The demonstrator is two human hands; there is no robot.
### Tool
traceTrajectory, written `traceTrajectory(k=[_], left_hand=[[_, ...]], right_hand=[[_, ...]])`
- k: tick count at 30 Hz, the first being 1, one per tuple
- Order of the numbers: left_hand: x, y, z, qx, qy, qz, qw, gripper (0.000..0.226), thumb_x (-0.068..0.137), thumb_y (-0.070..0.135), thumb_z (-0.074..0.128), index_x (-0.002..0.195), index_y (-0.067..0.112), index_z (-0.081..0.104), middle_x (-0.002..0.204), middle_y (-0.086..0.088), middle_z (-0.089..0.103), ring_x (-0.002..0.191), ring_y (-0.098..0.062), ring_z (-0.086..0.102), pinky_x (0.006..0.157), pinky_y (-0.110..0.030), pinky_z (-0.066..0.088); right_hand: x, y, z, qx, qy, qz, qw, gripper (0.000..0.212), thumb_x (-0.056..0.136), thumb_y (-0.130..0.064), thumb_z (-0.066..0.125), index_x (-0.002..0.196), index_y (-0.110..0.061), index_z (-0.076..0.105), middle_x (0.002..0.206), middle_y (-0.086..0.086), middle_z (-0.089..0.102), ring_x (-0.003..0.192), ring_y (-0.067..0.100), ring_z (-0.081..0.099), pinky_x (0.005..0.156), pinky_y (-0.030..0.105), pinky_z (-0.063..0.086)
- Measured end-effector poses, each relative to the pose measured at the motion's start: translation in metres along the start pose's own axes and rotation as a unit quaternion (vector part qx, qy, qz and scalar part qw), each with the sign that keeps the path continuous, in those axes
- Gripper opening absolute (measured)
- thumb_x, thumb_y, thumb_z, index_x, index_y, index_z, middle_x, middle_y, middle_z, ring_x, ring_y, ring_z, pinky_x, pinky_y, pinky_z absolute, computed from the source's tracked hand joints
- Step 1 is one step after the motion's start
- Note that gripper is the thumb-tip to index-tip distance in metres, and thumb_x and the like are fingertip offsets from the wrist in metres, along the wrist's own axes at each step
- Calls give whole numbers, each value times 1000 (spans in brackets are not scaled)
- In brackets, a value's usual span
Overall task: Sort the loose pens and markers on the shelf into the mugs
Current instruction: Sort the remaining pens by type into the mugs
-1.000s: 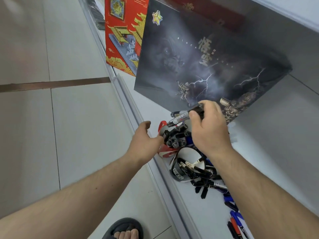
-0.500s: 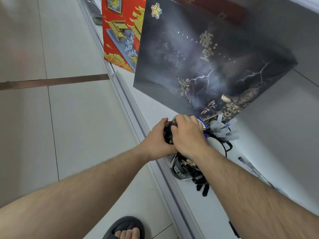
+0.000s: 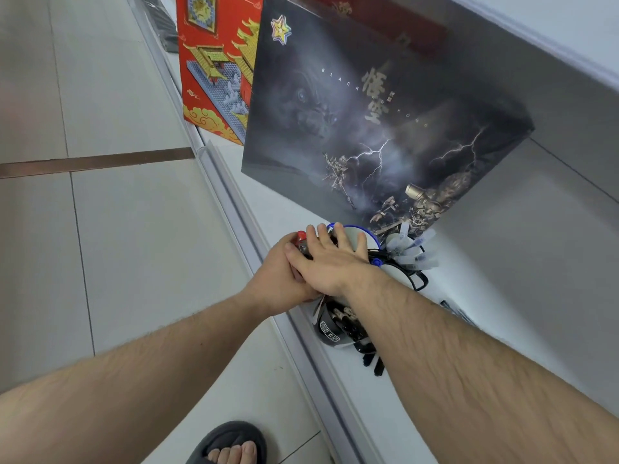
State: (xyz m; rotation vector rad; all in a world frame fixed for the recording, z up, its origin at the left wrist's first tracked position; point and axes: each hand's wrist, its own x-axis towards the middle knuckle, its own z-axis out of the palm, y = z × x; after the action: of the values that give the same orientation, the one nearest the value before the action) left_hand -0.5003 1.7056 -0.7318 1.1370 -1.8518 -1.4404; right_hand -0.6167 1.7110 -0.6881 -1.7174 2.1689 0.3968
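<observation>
While the right hand (image 3: pixel 330 262) presses flat, fingers straight, on markers packed in the red mug, which the left hand (image 3: pixel 284 279) grips, three mugs on the shelf (image 3: pixel 284 209) look filled; a few pens (image 3: pixel 371 358) remain loose.

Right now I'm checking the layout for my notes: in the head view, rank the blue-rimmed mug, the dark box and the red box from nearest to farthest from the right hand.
1. Blue-rimmed mug, under the right hand's fingertips.
2. Dark box, leaning just behind the mug.
3. Red box, farther along the shelf, behind the dark box.
</observation>
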Motion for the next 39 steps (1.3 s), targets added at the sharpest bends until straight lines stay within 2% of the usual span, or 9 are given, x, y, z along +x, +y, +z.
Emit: traceTrajectory(k=[4,9,13,17,22,28,30,34,39], left_hand=[[1,15,6,201,30,83,976,89,63,44,70,145,28,39,155,2,34,147,-18,24,119,-43,22],[-28,67,42,158,43,166,972,88,66,39,59,147,16,35,156,-2,31,144,-17,25,114,-43,19],[-60,92,100,153,-68,203,965,84,65,39,60,143,16,39,147,-1,40,136,-22,34,110,-44,29],[-87,103,144,118,-209,148,959,76,75,15,70,144,17,38,141,-1,44,133,-18,37,111,-29,30],[-120,75,172,19,-284,-41,958,53,85,-3,55,132,19,42,117,10,50,99,-9,51,66,-10,46],[-123,42,183,-6,-236,-164,958,45,85,1,51,124,23,46,116,9,56,82,-11,58,63,-27,50],[-118,37,184,-15,-218,-188,958,42,86,2,52,121,24,46,116,9,57,79,-13,58,62,-26,48],[-108,23,180,1,-198,-193,961,40,87,6,55,121,24,46,116,9,56,83,-12,58,66,-26,49],[-94,10,175,112,-226,-117,961,48,88,11,57,132,21,44,128,9,49,97,-8,51,67,-12,39]], right_hand=[[-31,14,-7,92,72,3,993,69,94,-67,9,156,-36,-1,164,-16,-5,149,14,-19,116,52,-18],[-112,63,7,195,169,48,965,55,100,-53,24,151,-34,26,161,-12,23,151,12,4,120,48,-2],[-196,111,53,299,272,128,906,32,97,-40,52,123,-24,63,114,-6,64,113,17,57,103,35,40],[-261,170,124,335,205,278,877,19,93,-30,61,109,-23,69,103,-5,67,97,13,61,81,24,46],[-288,205,197,241,79,335,907,21,94,-29,57,108,-18,68,109,-3,68,83,11,54,70,22,39],[-243,195,211,153,23,285,946,79,86,-57,58,150,-25,26,157,6,24,143,24,23,116,39,22],[-226,194,206,156,8,383,910,103,76,-75,56,153,-29,5,162,11,-5,149,32,1,117,51,11],[-208,195,206,438,25,613,657,128,46,-81,67,149,-24,15,149,17,12,133,40,27,106,53,36],[-188,181,222,445,41,555,702,128,52,-74,72,152,-31,5,159,15,-2,146,37,5,116,56,20]])
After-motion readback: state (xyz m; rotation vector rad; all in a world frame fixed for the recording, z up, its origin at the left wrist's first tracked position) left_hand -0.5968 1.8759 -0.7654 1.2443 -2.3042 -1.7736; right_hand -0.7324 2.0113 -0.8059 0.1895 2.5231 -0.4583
